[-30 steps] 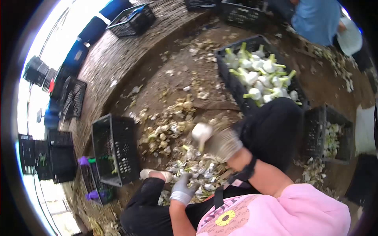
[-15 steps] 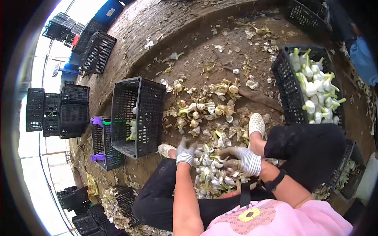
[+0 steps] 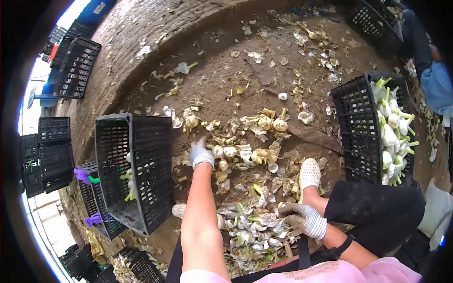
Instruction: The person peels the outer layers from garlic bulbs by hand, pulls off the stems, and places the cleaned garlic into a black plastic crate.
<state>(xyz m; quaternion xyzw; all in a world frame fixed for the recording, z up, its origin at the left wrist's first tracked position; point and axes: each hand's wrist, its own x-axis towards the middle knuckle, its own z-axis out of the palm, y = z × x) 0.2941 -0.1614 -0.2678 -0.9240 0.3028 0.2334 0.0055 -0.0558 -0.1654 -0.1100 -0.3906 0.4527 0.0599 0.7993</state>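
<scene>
My left hand (image 3: pixel 200 153), in a pale glove with a striped cuff, reaches out over the ground. Its fingers are stretched, just left of unpeeled garlic bulbs (image 3: pixel 230 151) with dry skins. My right hand (image 3: pixel 306 220), in a soiled glove, stays low in front of my body. Its fingers are curled, and whatever they may hold cannot be made out. Below and left of it is a heap of white garlic peelings (image 3: pixel 255 233), between my legs. A wooden piece (image 3: pixel 288 249) sticks up by the heap's right side.
A black crate (image 3: pixel 155 174) lies tipped on the left with a few garlic bulbs inside. At right, another crate (image 3: pixel 358 129) is full of cleaned garlic (image 3: pixel 390 127). More crates (image 3: pixel 78 66) stand far left. A person in blue (image 3: pixel 436 87) is at the right edge.
My left hand has moved forward and left, from the peelings heap to the unpeeled bulbs. My right hand stays by the heap. The view has shifted.
</scene>
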